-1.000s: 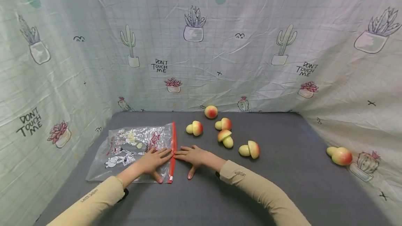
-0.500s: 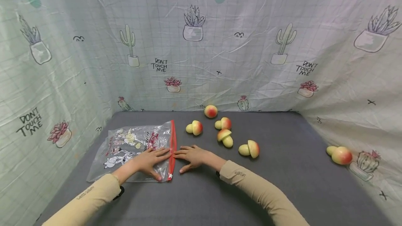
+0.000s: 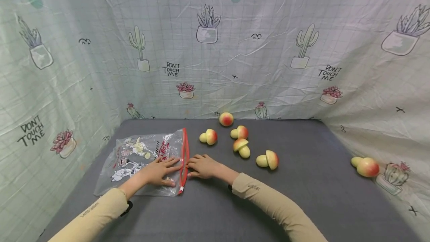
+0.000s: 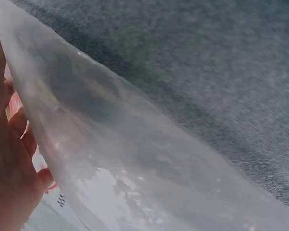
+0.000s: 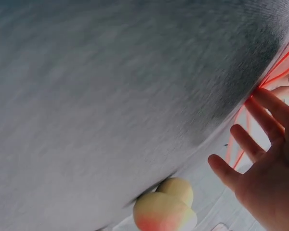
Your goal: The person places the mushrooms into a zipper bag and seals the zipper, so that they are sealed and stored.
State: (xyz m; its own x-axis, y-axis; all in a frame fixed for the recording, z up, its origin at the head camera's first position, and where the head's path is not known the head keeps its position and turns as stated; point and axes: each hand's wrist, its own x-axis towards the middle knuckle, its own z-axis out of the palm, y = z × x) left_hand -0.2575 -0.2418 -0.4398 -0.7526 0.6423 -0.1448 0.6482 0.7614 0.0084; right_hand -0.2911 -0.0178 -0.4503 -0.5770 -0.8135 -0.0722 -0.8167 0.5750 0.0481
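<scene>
Bag (image 3: 141,160) mouth's being opened: L hand (image 3: 158,170) flat on it, R fingers (image 3: 192,164) curled at red zip (image 3: 183,160); next I'd part it.

Zip bag (image 3: 141,160) flat on table (image 3: 302,197), left of centre. Left hand (image 3: 158,171) on bag; right hand (image 3: 201,166) at its zip edge. Toy mushrooms (image 3: 240,148) behind and right of hands; one mushroom (image 3: 364,166) far right.

Bag print (image 3: 134,156) too small to read
</scene>
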